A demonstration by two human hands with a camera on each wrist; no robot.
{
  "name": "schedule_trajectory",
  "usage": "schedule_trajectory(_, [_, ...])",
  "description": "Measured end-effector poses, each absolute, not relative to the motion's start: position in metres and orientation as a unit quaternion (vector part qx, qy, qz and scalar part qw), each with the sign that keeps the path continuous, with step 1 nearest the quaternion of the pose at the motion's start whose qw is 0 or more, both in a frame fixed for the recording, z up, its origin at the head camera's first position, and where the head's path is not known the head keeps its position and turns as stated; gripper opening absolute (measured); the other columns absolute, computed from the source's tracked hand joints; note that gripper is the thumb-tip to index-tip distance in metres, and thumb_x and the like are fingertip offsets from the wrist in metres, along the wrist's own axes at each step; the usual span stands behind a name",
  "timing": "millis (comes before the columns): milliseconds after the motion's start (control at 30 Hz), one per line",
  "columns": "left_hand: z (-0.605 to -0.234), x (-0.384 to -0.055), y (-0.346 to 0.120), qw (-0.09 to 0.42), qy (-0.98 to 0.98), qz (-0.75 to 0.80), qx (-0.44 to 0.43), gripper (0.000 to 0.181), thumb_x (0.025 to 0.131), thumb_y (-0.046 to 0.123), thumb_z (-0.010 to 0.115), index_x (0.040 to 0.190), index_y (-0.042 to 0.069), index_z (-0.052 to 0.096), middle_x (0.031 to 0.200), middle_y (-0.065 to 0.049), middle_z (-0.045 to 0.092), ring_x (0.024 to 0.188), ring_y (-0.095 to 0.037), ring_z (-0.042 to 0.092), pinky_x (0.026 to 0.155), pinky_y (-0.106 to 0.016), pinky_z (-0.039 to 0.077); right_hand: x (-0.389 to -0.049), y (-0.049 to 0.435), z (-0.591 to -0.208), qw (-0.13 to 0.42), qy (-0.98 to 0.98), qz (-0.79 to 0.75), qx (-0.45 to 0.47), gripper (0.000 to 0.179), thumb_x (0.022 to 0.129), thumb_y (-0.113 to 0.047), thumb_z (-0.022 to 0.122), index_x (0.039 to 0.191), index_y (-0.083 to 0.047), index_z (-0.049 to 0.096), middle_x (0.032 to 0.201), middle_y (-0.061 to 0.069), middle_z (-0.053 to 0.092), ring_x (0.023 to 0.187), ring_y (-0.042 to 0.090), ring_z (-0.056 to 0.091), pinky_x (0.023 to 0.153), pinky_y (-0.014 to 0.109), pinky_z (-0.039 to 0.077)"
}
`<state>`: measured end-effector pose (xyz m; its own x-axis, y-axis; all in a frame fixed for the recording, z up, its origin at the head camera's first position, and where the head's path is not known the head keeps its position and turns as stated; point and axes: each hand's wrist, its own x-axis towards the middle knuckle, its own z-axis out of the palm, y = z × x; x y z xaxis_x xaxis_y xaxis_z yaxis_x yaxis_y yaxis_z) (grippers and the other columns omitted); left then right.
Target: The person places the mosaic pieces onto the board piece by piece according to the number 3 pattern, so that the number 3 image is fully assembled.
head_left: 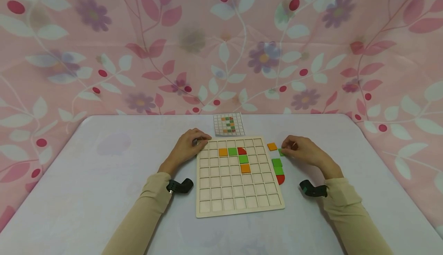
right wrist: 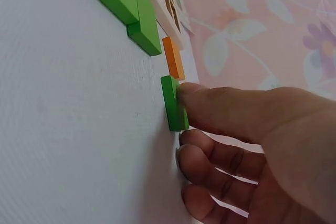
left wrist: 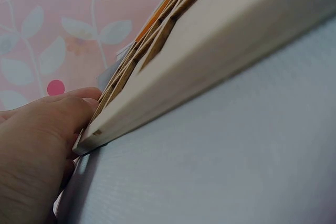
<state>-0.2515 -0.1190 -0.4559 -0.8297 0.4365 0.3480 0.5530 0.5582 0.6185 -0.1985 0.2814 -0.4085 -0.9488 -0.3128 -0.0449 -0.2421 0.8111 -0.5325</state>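
Observation:
A cream wooden grid board lies flat on the table. My left hand grips its far left corner, as the left wrist view shows with the hand at the board's edge. On the board are an orange tile, a green tile, a red round-cornered tile, then below it another green tile and an orange tile. Right of the board, my right hand pinches a green square tile, its thumb on top and fingertips at its end.
Beside the board's right edge lie an orange tile, two touching green tiles and a red rounded tile. A printed pattern card lies behind the board. A floral cloth hangs beyond the white table.

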Motion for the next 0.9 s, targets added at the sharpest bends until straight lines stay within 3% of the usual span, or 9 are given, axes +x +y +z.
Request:
schedule_trajectory(233, [-0.455,-0.251,-0.119,0.082,-0.878,-0.376,-0.285,0.015,0.091,0.020,0.064,0.103,0.018,0.072,0.101,0.001,0.067,0.087,-0.016,0.053,0.077,-0.032,0.040,-0.198,0.288,-0.406,0.088,0.947,-0.284,-0.118,0.029,0.090,-0.033,0.064,0.107,-0.011,0.061,0.091,0.004,0.057,0.084,0.018,0.051,0.073,0.031,0.042])
schedule_trajectory(567, [-0.456,-0.252,-0.120,0.090,-0.877,-0.372,-0.291,0.016,0.091,0.020,0.064,0.104,0.018,0.072,0.101,0.001,0.066,0.087,-0.015,0.052,0.077,-0.032,0.040,-0.197,0.293,-0.406,0.105,0.936,-0.299,-0.155,0.030,0.083,-0.019,0.072,0.109,-0.010,0.061,0.092,0.007,0.053,0.082,0.018,0.048,0.070,0.025,0.041])
schedule_trajectory(900, [-0.457,-0.252,-0.119,0.082,-0.878,-0.376,-0.284,0.016,0.090,0.021,0.065,0.104,0.019,0.072,0.101,0.002,0.066,0.088,-0.015,0.053,0.077,-0.032,0.041,-0.199,0.293,-0.409,0.101,0.935,-0.300,-0.162,0.029,0.082,-0.015,0.073,0.107,-0.010,0.062,0.091,0.007,0.054,0.082,0.018,0.049,0.071,0.024,0.042])
